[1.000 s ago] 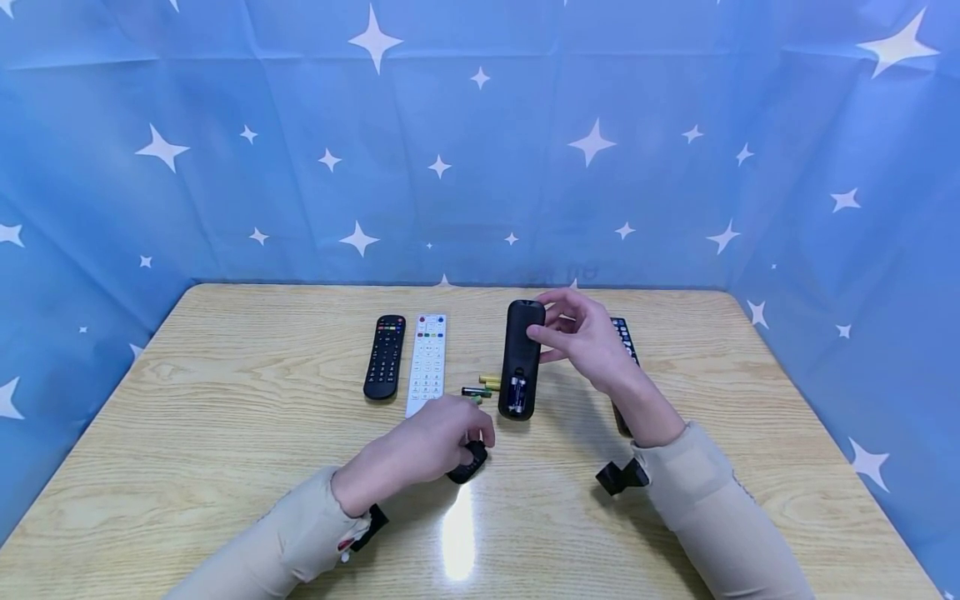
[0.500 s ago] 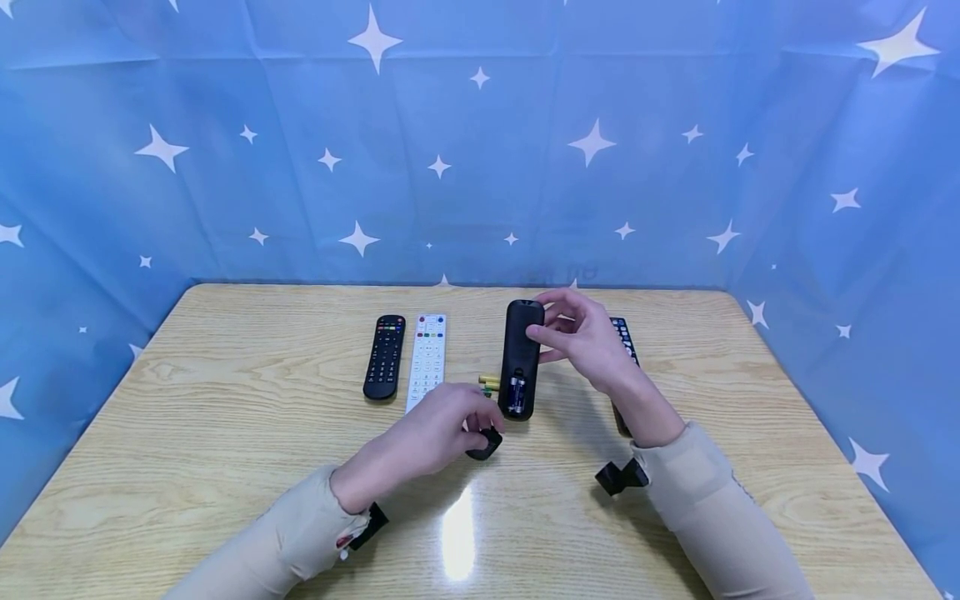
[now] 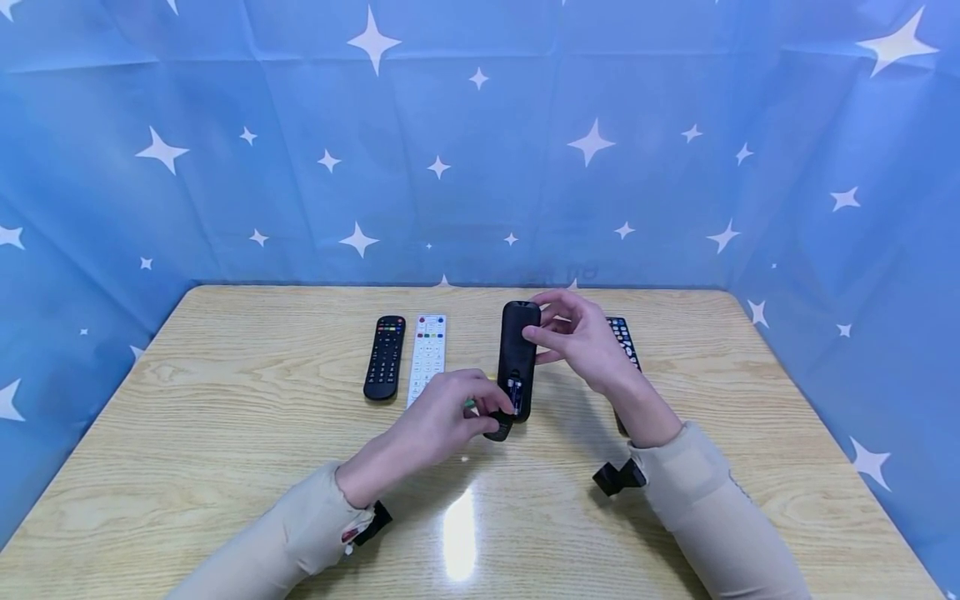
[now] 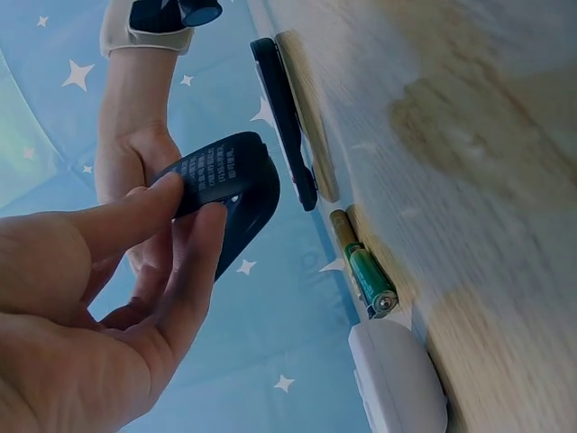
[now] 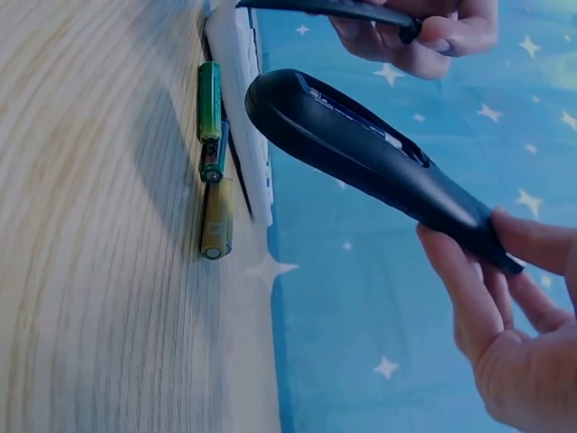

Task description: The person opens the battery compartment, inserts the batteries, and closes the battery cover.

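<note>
A black remote control (image 3: 517, 346), back side up with its battery compartment uncovered, is pinched near its far end by my right hand (image 3: 588, 343). Batteries (image 5: 361, 122) lie inside that compartment. Between thumb and fingers my left hand (image 3: 442, 421) pinches a black battery cover (image 4: 216, 171) with small printed text. The cover is beside the remote's near end; the right wrist view shows a gap between them. Under the remote, green and yellow batteries (image 5: 212, 162) lie on the table.
A black remote with colored buttons (image 3: 385, 358) and a white remote (image 3: 427, 354) lie to the left, the white one partly behind my left hand. Another dark remote (image 3: 624, 337) lies under my right forearm. A blue star-patterned cloth (image 3: 480, 167) hangs behind the wooden table (image 3: 262, 400).
My left hand has carried the battery cover right and away from me, up to the remote's open compartment. My right hand and the remote have shifted very slightly left.
</note>
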Available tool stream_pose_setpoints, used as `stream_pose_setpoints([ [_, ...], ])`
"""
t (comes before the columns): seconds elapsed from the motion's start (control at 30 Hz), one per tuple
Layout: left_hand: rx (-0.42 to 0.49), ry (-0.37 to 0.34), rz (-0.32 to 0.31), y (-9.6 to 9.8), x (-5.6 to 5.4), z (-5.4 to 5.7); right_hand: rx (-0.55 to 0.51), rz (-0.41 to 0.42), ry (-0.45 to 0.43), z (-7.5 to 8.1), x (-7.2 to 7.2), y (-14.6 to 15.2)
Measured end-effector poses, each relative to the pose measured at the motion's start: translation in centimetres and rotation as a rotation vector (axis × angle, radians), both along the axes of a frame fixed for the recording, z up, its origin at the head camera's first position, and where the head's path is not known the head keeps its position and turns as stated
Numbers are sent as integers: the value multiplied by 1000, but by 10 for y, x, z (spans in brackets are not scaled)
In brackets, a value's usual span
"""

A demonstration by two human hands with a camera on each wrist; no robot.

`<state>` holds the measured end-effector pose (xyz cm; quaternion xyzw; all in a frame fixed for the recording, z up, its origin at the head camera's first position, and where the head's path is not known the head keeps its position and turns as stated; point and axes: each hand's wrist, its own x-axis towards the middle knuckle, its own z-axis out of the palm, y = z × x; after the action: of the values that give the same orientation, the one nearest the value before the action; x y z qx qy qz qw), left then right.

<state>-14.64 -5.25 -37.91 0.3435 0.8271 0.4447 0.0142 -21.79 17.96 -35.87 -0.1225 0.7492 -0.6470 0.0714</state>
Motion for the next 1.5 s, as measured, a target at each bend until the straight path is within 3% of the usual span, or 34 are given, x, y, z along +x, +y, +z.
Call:
stream_pose_setpoints([
  [0.43,117,2,83,6,-2,-1,-28,19,-11,3,2,-5],
  [0.7,170,13,79,8,-3,-1,-39,24,-4,2,3,-5],
  [1.27,165,16,76,7,-4,1,-23,25,-4,5,4,-5],
  [1.5,118,75,93,9,-3,0,-21,32,5,6,5,-6],
])
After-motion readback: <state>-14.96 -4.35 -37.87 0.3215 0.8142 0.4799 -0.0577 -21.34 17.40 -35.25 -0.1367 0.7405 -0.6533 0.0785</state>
